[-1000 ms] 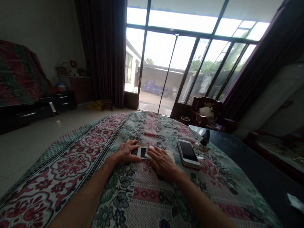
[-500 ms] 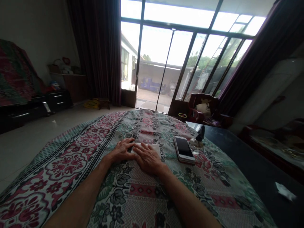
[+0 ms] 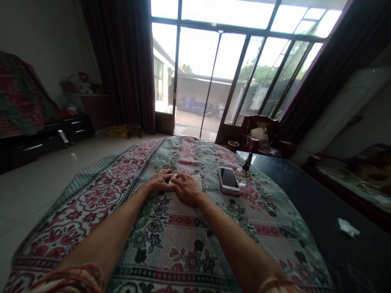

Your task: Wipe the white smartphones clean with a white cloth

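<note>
A folded white cloth or paper (image 3: 197, 179) lies on the patterned tablecloth (image 3: 183, 240), mostly covered by my hands. My left hand (image 3: 160, 181) rests at its left edge, palm down with fingers apart. On top of it is my right hand (image 3: 188, 189), its fingers bent and their tips against the white piece near my left hand. To the right lies a white smartphone (image 3: 229, 179), screen up, on something reddish at its edge. Just beyond the phone stands a clear bottle with a black top (image 3: 245, 171).
A dark tabletop (image 3: 308, 191) adjoins on the right, with a crumpled white tissue (image 3: 348, 228) on it. A wooden chair (image 3: 259, 134) stands beyond. Glass doors (image 3: 198, 81) are ahead, and dark curtains (image 3: 122, 69) hang at the left.
My right hand's fingers have gone from lying flat to bent over the white piece. The view has shifted a little, showing more of my forearms and sleeves.
</note>
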Available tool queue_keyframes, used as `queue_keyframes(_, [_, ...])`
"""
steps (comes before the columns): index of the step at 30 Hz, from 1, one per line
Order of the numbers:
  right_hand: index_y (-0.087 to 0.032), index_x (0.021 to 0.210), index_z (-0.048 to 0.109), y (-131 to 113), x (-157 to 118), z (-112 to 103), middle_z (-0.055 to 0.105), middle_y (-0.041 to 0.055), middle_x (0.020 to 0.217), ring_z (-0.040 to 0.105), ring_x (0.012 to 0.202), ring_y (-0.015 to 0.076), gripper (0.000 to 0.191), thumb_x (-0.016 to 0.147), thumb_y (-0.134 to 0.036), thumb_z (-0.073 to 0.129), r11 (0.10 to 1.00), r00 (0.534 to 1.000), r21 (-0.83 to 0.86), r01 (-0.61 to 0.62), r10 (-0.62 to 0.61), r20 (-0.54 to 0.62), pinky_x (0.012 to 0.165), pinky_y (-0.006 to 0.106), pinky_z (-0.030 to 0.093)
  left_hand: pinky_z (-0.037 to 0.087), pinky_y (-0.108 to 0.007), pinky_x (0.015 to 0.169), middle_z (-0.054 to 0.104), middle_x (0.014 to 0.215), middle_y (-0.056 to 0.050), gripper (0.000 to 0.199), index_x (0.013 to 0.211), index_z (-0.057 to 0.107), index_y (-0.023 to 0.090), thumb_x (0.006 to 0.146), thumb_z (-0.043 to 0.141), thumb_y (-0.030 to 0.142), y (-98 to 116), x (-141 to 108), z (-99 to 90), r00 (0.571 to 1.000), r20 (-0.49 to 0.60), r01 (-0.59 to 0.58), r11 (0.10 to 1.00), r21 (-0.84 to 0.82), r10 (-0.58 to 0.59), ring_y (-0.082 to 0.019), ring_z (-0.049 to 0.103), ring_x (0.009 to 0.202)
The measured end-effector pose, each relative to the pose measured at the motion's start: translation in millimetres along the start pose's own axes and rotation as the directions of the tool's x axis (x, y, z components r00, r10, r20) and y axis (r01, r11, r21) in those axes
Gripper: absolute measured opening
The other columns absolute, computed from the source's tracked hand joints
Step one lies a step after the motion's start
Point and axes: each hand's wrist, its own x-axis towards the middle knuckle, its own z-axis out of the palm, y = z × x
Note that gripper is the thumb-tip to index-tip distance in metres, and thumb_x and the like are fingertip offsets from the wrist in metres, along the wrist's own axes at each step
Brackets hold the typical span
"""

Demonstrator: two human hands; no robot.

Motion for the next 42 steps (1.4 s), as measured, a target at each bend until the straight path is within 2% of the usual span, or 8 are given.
queue_keyframes(9, [-0.023,0.126,0.053,1.8,1.2,0.6,0.052,0.006,0.13,0.045,0.12,0.0202,0.034,0.098,-0.03,0.036,1.0,1.0,0.02,-0.009,0.009,-0.004,0.105,0.037,0.03,0.018,-0.048,0.115,0.034,0.153,-0.008,0.076,0.136,0.05,0.026,0.069,0.069,0.056,3.5,-3.0,-0.8,1.0,-0.011,0.017,1.0,-0.023,-0.017,-0.034,0.022,0.142])
queue_keyframes(14, [-0.019,0.114,0.06,7.5,1.8,-3.2,0.06,0.0054,0.125,0.051,0.115,0.017,0.029,0.095,-0.02,0.038,0.996,0.999,0.082,0.034,-0.032,-0.033,0.101,0.03,0.033,0.015,-0.051,0.115,0.031,0.154,-0.009,0.074,0.135,0.051,0.026,0.069,0.069,0.053,-0.1,-0.9,2.0,1.0,0.006,0.016,1.0,-0.025,-0.016,-0.035,0.019,0.143])
queue_keyframes(19, [-0.026,0.113,0.062,9.9,-1.3,-18.8,0.064,0.0017,0.121,0.052,0.115,0.0216,0.027,0.095,-0.025,0.042,0.997,0.997,0.009,0.079,-0.079,0.018,0.101,0.042,0.029,0.017,-0.051,0.115,0.034,0.153,-0.008,0.074,0.134,0.053,0.027,0.066,0.073,0.052,-0.7,-3.5,3.6,0.999,-0.041,0.003,0.999,-0.05,-0.005,-0.035,0.023,0.142])
queue_keyframes(22, [-0.027,0.116,0.06,10.6,-4.2,-20.9,0.062,0.0016,0.126,0.05,0.115,0.0224,0.029,0.095,-0.026,0.041,0.997,0.997,0.006,0.077,-0.077,0.017,0.097,0.042,0.03,0.019,-0.047,0.116,0.035,0.153,-0.007,0.084,0.143,0.042,0.027,0.068,0.073,0.05,-1.9,-8.0,3.1,0.996,-0.084,-0.031,0.993,-0.11,0.022,-0.033,0.026,0.142])
queue_keyframes(24, [-0.026,0.118,0.06,10.5,-6.3,-18.9,0.06,0.0018,0.129,0.049,0.116,0.0217,0.03,0.096,-0.025,0.04,0.997,0.998,0.024,0.068,-0.068,-0.005,0.096,0.04,0.031,0.02,-0.044,0.116,0.034,0.153,-0.006,0.082,0.145,0.038,0.028,0.073,0.07,0.051,-3.1,-9.9,3.5,0.993,-0.111,-0.065,0.989,-0.135,0.051,-0.029,0.027,0.141])
queue_keyframes(30, [-0.027,0.117,0.06,6.9,-10.4,-12.7,0.058,0.0012,0.131,0.046,0.119,0.0203,0.03,0.098,-0.027,0.037,0.997,0.998,0.073,0.016,-0.011,-0.065,0.098,0.038,0.031,0.021,-0.044,0.115,0.04,0.15,-0.006,0.058,0.131,0.057,0.028,0.08,0.063,0.056,-6.4,-6.8,9.8,0.991,-0.124,-0.063,0.994,-0.084,0.052,-0.029,0.031,0.139])
queue_keyframes(37, [-0.028,0.122,0.055,5.8,-11.4,-10.2,0.049,0.0017,0.141,0.041,0.125,0.0222,0.031,0.097,-0.026,0.037,1.0,0.999,0.024,-0.003,0.004,-0.051,0.1,0.041,0.029,0.022,-0.039,0.115,0.042,0.149,-0.005,0.064,0.133,0.053,0.026,0.077,0.066,0.055,-11.8,-4.5,11.8,0.988,-0.133,-0.092,0.994,-0.056,0.084,-0.027,0.032,0.139])
queue_keyframes(42, [-0.029,0.129,0.05,4.3,-10.6,-11.1,0.047,0.0007,0.143,0.039,0.127,0.0236,0.035,0.097,-0.029,0.039,1.0,1.0,0.0,0.002,-0.002,-0.015,0.1,0.042,0.029,0.023,-0.041,0.115,0.041,0.149,-0.005,0.067,0.133,0.053,0.026,0.074,0.067,0.056,-13.1,-2.8,16.0,0.988,-0.133,-0.08,0.997,-0.016,0.077,-0.028,0.031,0.139])
